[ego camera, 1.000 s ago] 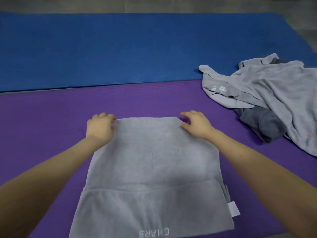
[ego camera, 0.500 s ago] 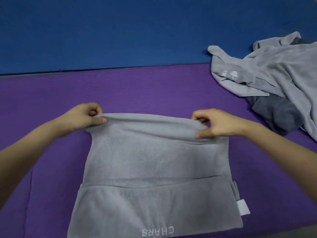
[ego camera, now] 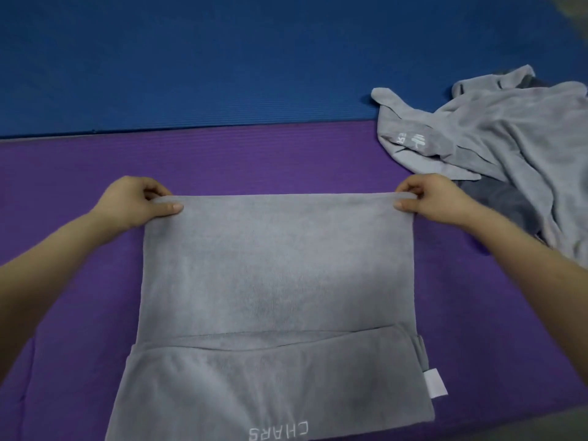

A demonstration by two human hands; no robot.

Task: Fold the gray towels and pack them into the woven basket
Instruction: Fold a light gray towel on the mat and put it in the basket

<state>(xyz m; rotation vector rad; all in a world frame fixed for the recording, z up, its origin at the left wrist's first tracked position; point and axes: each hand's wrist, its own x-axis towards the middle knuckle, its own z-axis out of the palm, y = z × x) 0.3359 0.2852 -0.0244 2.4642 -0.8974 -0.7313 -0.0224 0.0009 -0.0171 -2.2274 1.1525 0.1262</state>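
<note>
Lettering (ego camera: pixel 278 431) in white, reading CHARS upside down, marks the near edge of the gray towel (ego camera: pixel 276 275), which lies partly folded on the purple mat (ego camera: pixel 254 160). A white tag (ego camera: pixel 435 385) sticks out at its near right side. Just beyond the lettering, one layer's edge runs across the towel from left to right. At the far edge the left hand (ego camera: pixel 133 205) pinches the far left corner between thumb and curled fingers. The right hand (ego camera: pixel 436 198) pinches the far right corner the same way, and the edge is stretched straight between them. Farther right, a heap of unfolded towels (ego camera: pixel 515 144) lies rumpled, with a darker gray cloth (ego camera: pixel 496 202) showing under its near side. The heap reaches from the purple mat onto the blue mat (ego camera: pixel 222 58), which lies beyond, edge to edge with the purple one
</note>
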